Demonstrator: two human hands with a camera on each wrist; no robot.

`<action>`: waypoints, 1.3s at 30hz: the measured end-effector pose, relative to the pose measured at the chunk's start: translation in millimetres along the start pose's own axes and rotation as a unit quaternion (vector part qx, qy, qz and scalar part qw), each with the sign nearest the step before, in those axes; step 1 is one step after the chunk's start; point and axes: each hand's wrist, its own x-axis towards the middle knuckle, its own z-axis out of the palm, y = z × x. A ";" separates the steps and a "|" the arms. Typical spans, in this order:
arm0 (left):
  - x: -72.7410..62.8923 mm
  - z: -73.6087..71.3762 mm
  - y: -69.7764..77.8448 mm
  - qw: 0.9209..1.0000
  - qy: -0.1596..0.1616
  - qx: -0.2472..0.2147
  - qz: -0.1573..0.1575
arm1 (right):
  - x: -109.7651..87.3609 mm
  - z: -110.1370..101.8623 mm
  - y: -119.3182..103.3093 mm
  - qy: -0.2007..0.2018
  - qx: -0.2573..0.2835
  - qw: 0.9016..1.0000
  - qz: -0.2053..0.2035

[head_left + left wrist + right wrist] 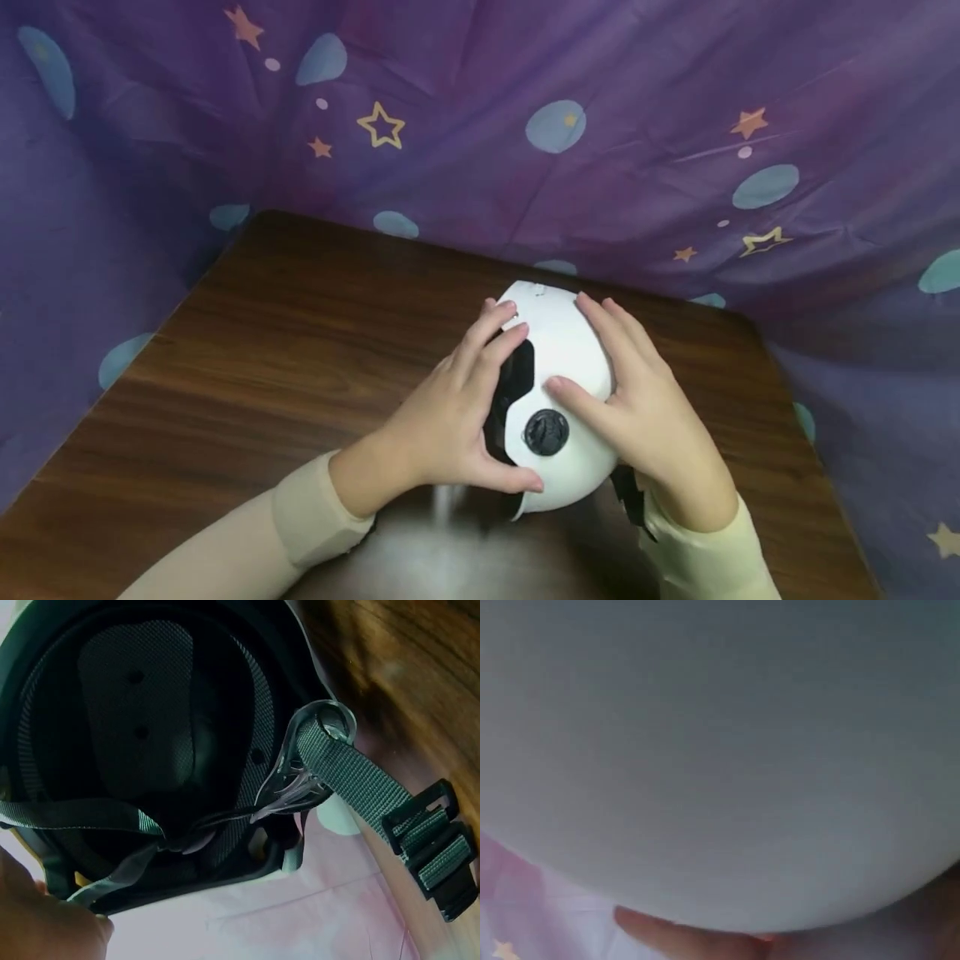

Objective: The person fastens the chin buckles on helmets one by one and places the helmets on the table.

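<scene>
A white helmet [566, 333], tipped on its side, is held between both hands over the table. My left hand [450, 417] grips its open edge, thumb and fingers spread apart along the rim. My right hand [648, 408] holds the rounded shell, its thumb above a round black vent [547, 432]. In the left wrist view the dark inner padding [135, 697] shows, with a grey chin strap [360, 772] hanging out and a black buckle [431, 847] at its end. The smooth shell [720, 765] fills most of the right wrist view; fingers [690, 941] touch its edge.
A brown wood-grain table [300, 333] lies under the hands. Behind it and at both sides hangs a purple cloth [465, 125] with stars and blue ovals. A bright blurred reflection [442, 550] shows near the front.
</scene>
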 end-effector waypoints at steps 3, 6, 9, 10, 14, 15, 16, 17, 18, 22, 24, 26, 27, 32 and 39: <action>2.1 3.3 4.6 1.000 0.003 0.003 -0.008 | 2.0 -5.9 -7.1 -0.019 -0.035 0.999 0.018; 3.4 8.1 7.8 1.000 0.002 0.005 -0.004 | -0.4 -9.5 -10.0 -0.023 -0.048 0.998 0.031; 2.8 12.6 8.5 1.000 0.002 0.005 0.002 | -2.6 -10.3 -10.2 -0.021 -0.052 0.998 0.030; 2.3 13.6 8.4 1.000 0.000 0.003 0.001 | -2.9 -10.3 -10.4 -0.020 -0.053 0.998 0.028; -1.0 17.8 -1.2 0.998 -0.015 -0.056 -0.033 | -2.8 -12.1 -11.9 -0.020 -0.056 0.998 0.024; -2.2 18.7 -6.3 0.995 -0.025 -0.084 -0.052 | -2.8 -13.0 -12.4 -0.024 -0.055 0.998 0.027; -3.9 19.4 -12.1 0.990 -0.038 -0.115 -0.075 | -2.9 -13.5 -12.8 -0.028 -0.050 0.998 0.032; -5.7 20.0 -18.5 0.982 -0.055 -0.148 -0.102 | -3.3 -13.9 -13.1 -0.033 -0.044 0.998 0.037; -7.8 20.5 -25.2 0.973 -0.076 -0.176 -0.131 | -3.8 -13.5 -12.8 -0.037 -0.035 0.998 0.042; -18.0 20.4 -42.8 0.929 -0.181 -0.218 -0.238 | -5.1 -7.8 -10.0 -0.049 0.002 0.998 0.047; -21.1 20.5 -46.4 0.916 -0.216 -0.212 -0.262 | -3.8 -2.9 -7.6 -0.050 0.014 0.998 0.039; -22.6 19.9 -47.8 0.913 -0.231 -0.206 -0.268 | -1.5 1.1 -4.7 -0.050 0.021 0.998 0.031; -22.9 19.5 -48.0 0.913 -0.232 -0.205 -0.266 | -0.6 2.6 -3.2 -0.049 0.024 0.998 0.029; -23.9 17.7 -50.2 0.915 -0.234 -0.208 -0.256 | -0.4 5.7 3.7 -0.045 0.036 0.998 0.026; -26.5 17.0 -59.8 0.909 -0.205 -0.231 -0.281 | -4.9 8.7 7.1 -0.038 0.057 0.997 0.023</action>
